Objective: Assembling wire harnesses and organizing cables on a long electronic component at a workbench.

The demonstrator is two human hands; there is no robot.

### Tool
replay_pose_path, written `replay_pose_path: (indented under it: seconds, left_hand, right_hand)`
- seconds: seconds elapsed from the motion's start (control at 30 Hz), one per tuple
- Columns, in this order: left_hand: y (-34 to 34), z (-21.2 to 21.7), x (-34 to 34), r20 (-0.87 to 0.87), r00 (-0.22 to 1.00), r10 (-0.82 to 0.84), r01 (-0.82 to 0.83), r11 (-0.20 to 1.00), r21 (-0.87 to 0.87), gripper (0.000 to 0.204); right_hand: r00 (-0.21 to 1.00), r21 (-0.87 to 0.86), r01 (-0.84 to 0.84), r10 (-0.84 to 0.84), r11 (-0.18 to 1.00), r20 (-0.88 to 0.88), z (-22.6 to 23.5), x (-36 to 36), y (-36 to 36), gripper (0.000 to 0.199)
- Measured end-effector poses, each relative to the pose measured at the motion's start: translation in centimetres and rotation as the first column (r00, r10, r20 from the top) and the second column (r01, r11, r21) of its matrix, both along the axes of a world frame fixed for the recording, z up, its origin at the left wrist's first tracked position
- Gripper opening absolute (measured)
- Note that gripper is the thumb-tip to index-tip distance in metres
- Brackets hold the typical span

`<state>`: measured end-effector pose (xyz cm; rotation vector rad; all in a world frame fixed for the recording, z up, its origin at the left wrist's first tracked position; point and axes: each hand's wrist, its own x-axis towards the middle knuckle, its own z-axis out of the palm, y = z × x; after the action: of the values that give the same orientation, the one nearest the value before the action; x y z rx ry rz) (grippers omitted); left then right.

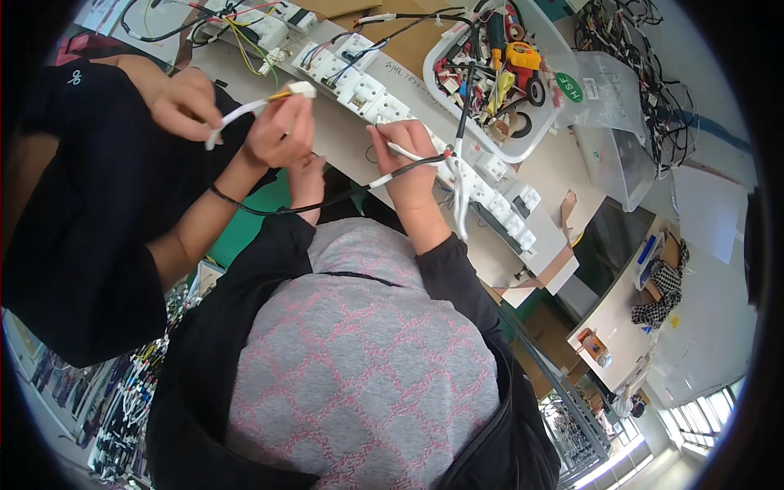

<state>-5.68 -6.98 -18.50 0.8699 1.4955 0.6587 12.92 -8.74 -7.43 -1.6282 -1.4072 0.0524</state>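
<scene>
My right hand (408,159) is closed around a white-sleeved branch of a cable harness (461,184), over a row of white connector fixtures (384,108). The branch's tip pokes out by my thumb. From a joint beside the hand, a black cable (327,200) with a white sleeve runs left, passing my left wrist. My left hand (306,181) is mostly behind a co-worker's hand, its fingers hidden. That co-worker's two hands (280,131) hold a white cable end with a white plug (302,89) and yellow wires.
A clear plastic bin (433,75) of small parts, tape rolls and a yellow tool stands at the far side. Bundled black cables (629,49) lie beyond it at right. More wires (237,24) cross the board at far left. The co-worker's black sleeve (98,204) crowds my left.
</scene>
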Motion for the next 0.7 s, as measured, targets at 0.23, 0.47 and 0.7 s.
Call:
replay_pose_path:
  seconds: [0.23, 0.47, 0.7]
  left_hand:
    - [7.7, 6.9, 0.7, -0.492, 0.807, -0.326, 0.579, 0.27, 0.77, 0.009]
    - [10.0, 11.4, 2.7, -0.828, 0.424, 0.367, 0.715, -0.697, 0.057, 0.012]
    - [9.4, 11.4, 2.9, -0.701, 0.236, 0.673, 0.764, -0.575, -0.294, 0.015]
  right_hand:
    - [0.99, -0.237, 0.082, -0.051, 0.968, 0.134, 3.2, 1.0, 1.2, 0.016]
    - [0.91, -0.577, -0.149, -0.117, 0.803, -0.398, 3.9, 2.8, 2.2, 0.019]
    - [0.987, -0.274, -0.088, 0.121, 0.958, 0.103, 3.0, 2.5, 1.6, 0.013]
